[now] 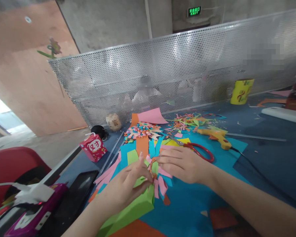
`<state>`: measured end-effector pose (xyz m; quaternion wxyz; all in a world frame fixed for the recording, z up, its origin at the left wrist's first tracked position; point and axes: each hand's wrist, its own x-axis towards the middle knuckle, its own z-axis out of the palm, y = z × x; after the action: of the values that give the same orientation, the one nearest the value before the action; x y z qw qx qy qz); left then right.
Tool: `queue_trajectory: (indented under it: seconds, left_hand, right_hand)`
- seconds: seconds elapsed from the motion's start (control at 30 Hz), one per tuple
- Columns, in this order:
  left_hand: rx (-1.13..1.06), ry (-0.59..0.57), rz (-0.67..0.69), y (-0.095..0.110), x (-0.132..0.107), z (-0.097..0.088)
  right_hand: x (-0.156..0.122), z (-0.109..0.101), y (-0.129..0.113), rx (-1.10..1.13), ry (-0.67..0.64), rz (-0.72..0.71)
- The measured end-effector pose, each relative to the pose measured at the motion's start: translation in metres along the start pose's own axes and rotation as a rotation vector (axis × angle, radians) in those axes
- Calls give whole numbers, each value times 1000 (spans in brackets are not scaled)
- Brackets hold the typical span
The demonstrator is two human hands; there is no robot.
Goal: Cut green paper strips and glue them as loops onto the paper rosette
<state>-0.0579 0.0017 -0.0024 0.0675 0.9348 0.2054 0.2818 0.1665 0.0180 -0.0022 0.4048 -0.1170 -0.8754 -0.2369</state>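
Observation:
My left hand (128, 186) and my right hand (180, 164) meet over a small bundle of pink and orange paper strips (159, 184), fingers pinched on it from both sides. The bundle's fringed ends hang down between the hands. Under my left hand lies a folded green sheet (135, 209). A finished multicoloured paper flower (141, 130) rests farther back on an orange strip (142, 144). Red-handled scissors (199, 150) lie just beyond my right hand.
A yellow glue gun (218, 136) with a black cord lies to the right on blue paper (187, 204). Paper scraps (187, 121), a pink sheet (151, 116), a red carton (93, 147), a yellow tape roll (241, 91) and a perforated metal screen (175, 65) surround the work. A black tablet (74, 197) sits at left.

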Motion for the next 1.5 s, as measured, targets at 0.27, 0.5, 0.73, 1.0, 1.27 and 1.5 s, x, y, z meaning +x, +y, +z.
queue_trajectory:
  seconds: [0.27, 0.5, 0.73, 1.0, 1.27, 1.5]
  left_hand:
    - [-107, 59, -38, 2, 2, 3]
    - [-155, 81, -119, 10, 7, -2]
    - [-171, 198, -57, 8, 7, -4]
    - [-172, 178, -51, 5, 10, -6]
    - [-283, 131, -160, 10, 10, -4]
    - [-337, 105, -185, 11, 11, -1]
  right_hand:
    - [0, -1, 0, 40, -39, 42]
    - [2, -2, 1, 16, 13, 32]
    - [2, -4, 3, -26, 14, 1]
    - [2, -5, 2, -10, -9, 25]
    - [-3, 0, 0, -19, -41, 36]
    - [1, -2, -2, -45, -38, 27]
